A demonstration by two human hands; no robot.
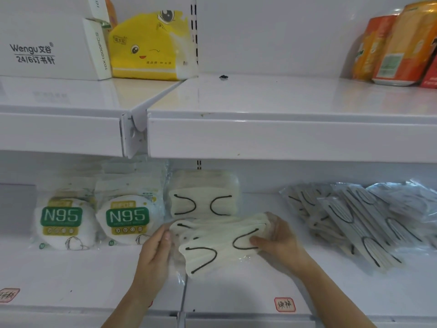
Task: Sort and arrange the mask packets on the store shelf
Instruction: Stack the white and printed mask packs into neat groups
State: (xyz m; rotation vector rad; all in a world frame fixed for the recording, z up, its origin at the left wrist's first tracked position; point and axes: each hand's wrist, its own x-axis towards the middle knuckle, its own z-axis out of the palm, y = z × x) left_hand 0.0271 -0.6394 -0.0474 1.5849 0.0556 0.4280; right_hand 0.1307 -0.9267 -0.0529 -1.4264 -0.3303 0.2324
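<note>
Mask packets (212, 242), cream with black ear loops in clear wrap, lie mid-shelf on the white lower shelf (236, 292); left hand (155, 250) and right hand (280, 240) grip their ends.

lower shelf (236, 287) | 2 N95 packs (127, 218) | upright mask stack (203, 197) | loose packet pile (359, 221)

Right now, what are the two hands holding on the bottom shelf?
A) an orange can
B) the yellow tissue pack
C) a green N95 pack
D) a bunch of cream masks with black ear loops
D: the left hand and right hand each grip one end of the cream mask packets with black loops; the N95 packs stand untouched to the left.
</note>
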